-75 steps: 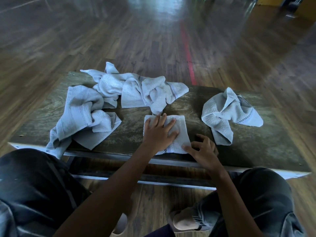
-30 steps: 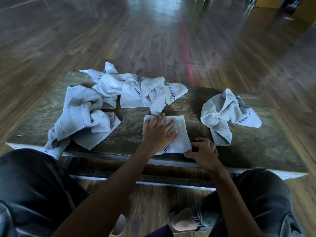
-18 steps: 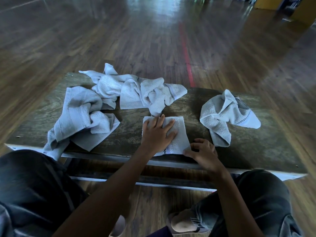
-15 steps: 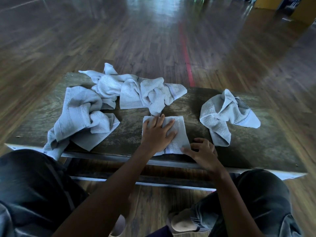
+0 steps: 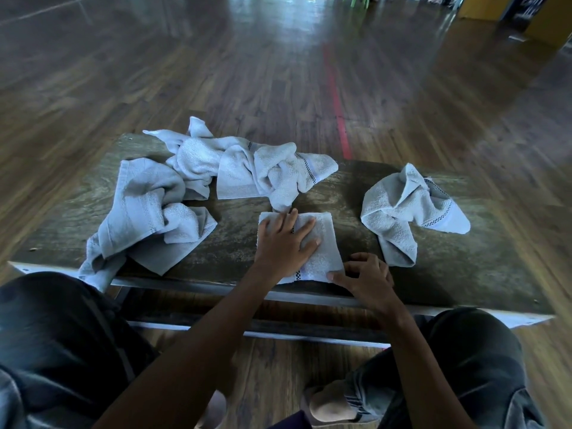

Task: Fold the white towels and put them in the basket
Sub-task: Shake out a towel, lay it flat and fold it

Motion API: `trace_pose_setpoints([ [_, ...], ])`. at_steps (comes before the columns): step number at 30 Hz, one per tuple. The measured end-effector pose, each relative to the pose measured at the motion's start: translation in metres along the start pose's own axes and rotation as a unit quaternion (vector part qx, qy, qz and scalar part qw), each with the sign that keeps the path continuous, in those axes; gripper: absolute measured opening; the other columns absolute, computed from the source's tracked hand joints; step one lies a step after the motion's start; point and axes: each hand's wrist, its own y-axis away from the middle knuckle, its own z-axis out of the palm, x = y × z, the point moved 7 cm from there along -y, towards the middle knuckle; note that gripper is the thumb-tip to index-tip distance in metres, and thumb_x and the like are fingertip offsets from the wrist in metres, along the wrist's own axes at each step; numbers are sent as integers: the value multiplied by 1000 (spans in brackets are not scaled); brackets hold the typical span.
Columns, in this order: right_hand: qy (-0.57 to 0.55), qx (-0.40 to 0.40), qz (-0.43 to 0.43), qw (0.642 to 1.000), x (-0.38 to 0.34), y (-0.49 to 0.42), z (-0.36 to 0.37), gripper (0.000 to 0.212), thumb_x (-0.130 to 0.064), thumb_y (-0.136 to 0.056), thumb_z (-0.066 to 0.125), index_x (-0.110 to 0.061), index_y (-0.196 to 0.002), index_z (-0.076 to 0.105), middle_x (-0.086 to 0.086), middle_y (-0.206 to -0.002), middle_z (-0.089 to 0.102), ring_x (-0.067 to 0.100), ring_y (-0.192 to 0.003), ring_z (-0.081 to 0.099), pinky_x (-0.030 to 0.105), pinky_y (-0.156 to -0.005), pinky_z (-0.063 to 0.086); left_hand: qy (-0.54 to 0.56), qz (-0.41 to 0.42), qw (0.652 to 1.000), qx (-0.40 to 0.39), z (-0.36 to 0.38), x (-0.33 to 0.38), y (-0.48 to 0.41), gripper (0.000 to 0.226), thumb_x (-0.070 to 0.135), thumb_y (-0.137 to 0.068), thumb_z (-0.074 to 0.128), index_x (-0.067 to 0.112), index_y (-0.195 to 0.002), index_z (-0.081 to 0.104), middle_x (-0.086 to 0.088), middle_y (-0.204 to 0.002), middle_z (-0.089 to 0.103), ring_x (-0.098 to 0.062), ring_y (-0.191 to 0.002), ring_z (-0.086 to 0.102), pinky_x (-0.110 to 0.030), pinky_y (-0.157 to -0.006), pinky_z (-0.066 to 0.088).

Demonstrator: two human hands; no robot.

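The flat, open-fingered left hand [image 5: 283, 246] is pressing the folded towel [image 5: 325, 243]; the curled right hand [image 5: 366, 280] is touching its corner, grasp indeterminable.

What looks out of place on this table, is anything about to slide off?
The crumpled towel on the left hangs a corner over the table's near edge, so it might slip off. The folded towel under the left hand lies flat and square. No basket is in view.

A worn, dark wooden tabletop [image 5: 464, 274] stands on a glossy plank floor [image 5: 154, 72]. A red line [image 5: 335, 100] runs along the floor beyond it. A metal rail [image 5: 309, 331] runs beneath its near edge. Yellow boxes [image 5: 473, 7] sit far right.
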Motion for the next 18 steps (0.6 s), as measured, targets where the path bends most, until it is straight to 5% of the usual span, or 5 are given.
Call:
trace_pose_setpoints([
  [2,37,5,-1,999,5,-1,0,23,-53,-76,69,-30,-80,66,-9,-127,33,13,-128,15,38,-109,11,1,-1,1000,-9,0,1,0,58,65,-93,17,44,-147,15,0,-160,7,-20,-146,0,-48,-113,2],
  [7,34,-5,4,999,7,-4,-3,33,-58,-73,69,-27,-83,68,-10,-118,32,7,-114,18,31,-98,19,2,5,1000,-15,1,1,1,59,65,-93,18,43,-148,15,0,-160,6,-20,-147,-1,-48,-113,2],
  [10,5,52,12,999,7,-10,-11,41,-69,-68,63,-30,-81,64,-7,-120,41,14,-122,27,44,-107,23,65,6,998,-8,-2,-2,0,58,56,-97,21,30,-150,18,-4,-160,8,-19,-147,0,-44,-115,2],
  [14,83,187,-111,972,-27,-16,-14,37,-54,-88,48,-29,-115,53,-3,-133,41,17,-133,21,48,-113,5,88,-24,994,66,-12,-17,26,73,51,-91,4,11,-149,21,-11,-158,14,-24,-147,4,-47,-118,3],
  [18,244,141,-258,924,-50,-19,34,65,-55,-97,11,-17,-140,41,0,-153,31,16,-144,17,56,-112,4,61,-26,997,40,4,-23,63,74,52,-91,3,10,-151,10,-9,-160,3,-20,-147,-4,-48,-116,-2],
])
